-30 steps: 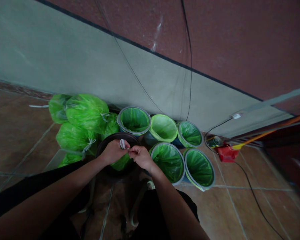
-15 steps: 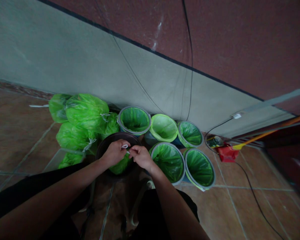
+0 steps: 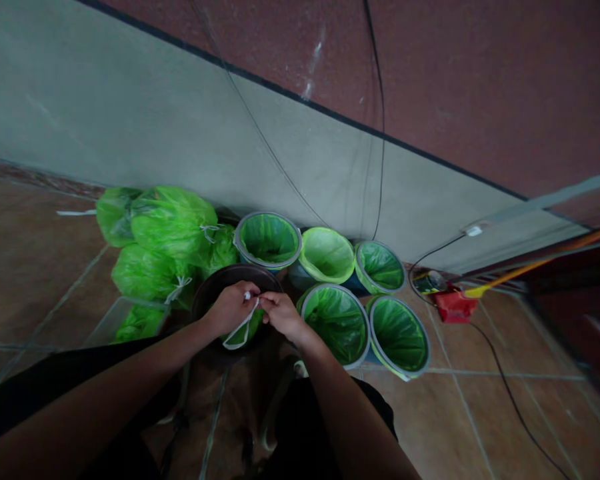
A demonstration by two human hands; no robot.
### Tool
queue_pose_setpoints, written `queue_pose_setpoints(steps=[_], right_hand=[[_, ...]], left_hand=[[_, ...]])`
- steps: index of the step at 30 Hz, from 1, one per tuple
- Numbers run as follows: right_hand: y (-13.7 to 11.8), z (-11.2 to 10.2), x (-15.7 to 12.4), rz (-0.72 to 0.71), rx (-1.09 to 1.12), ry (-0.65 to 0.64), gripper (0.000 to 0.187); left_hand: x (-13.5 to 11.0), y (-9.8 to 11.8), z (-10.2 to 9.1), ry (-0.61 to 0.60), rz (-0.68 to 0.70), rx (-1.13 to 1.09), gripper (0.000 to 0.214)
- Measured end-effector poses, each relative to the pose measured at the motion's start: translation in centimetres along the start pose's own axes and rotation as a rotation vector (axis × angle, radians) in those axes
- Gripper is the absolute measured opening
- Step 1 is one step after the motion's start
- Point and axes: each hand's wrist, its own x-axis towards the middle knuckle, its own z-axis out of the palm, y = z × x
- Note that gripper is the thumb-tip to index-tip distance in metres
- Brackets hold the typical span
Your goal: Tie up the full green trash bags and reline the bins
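Note:
Both my hands meet over a dark round basin [image 3: 203, 298], fingertips close together. My left hand [image 3: 233, 308] is closed on a white drawstring [image 3: 239, 345], with a bit of white poking up between its fingers. My right hand [image 3: 281, 312] pinches the same drawstring near the left fingertips. A loop of the string hangs below the hands, in front of a green plastic bag [image 3: 253, 330] in the basin. My hands and forearms hide much of that bag.
Several tied green bags [image 3: 173, 227] are piled at left, above a clear bin [image 3: 105, 327]. Lined trash cans stand at right, one [image 3: 336, 327] close by my right hand. A red dustpan [image 3: 456, 307] and black cable [image 3: 505, 383] lie farther right. A wall [image 3: 130, 120] runs behind.
A white drawstring loop now hangs beneath my hands, where only short bits showed before. My fingers have shifted slightly closer together.

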Motion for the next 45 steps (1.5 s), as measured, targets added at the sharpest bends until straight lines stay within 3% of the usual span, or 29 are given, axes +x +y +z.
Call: queue_pose_setpoints(steps=[8, 11, 15, 17, 19, 27, 30, 34, 37, 40, 45], right_hand=[[0.0, 0.2, -0.1, 0.036, -0.038, 0.010, 0.015], [-0.4, 0.1, -0.5, -0.043, -0.266, 0.020, 0.021], [-1.5, -0.1, -1.3, -0.215, -0.741, 0.094, 0.021], [-1.9, -0.1, -1.5, -0.239, -0.839, 0.114, 0.021], [-1.8, -0.1, -1.4, -0.223, -0.790, 0.105, 0.021], [0.2, 0.1, -0.1, 0.055, -0.175, 0.009, 0.018], [-0.1, 0.1, -0.4, 0.027, -0.288, 0.022, 0.017], [-1.3, 0.1, -1.3, -0.175, -0.714, 0.090, 0.019], [-2.0, 0.1, -1.8, -0.237, -0.905, 0.105, 0.021], [-1.7, 0.1, -1.5, -0.195, -0.819, 0.097, 0.021], [0.3, 0.2, -0.3, -0.082, -0.428, 0.022, 0.019]], left_hand=[[0.2, 0.3, -1.0, -0.076, -0.014, -0.068, 0.019], [0.2, 0.5, -1.1, -0.085, -0.017, -0.094, 0.017], [0.1, 0.6, -1.0, -0.094, -0.018, -0.099, 0.014], [0.1, 0.6, -1.1, -0.095, -0.036, -0.090, 0.014], [0.1, 0.6, -1.1, -0.097, -0.048, -0.083, 0.014], [0.2, 0.5, -1.2, -0.072, -0.022, -0.114, 0.016], [0.2, 0.5, -1.1, -0.096, -0.025, -0.120, 0.015], [0.1, 0.4, -0.9, -0.116, -0.037, -0.120, 0.013], [0.1, 0.3, -0.8, -0.104, -0.047, -0.102, 0.012], [0.2, 0.1, -0.9, -0.095, -0.032, -0.104, 0.012], [0.2, -0.1, -0.8, -0.070, -0.041, -0.107, 0.013]])
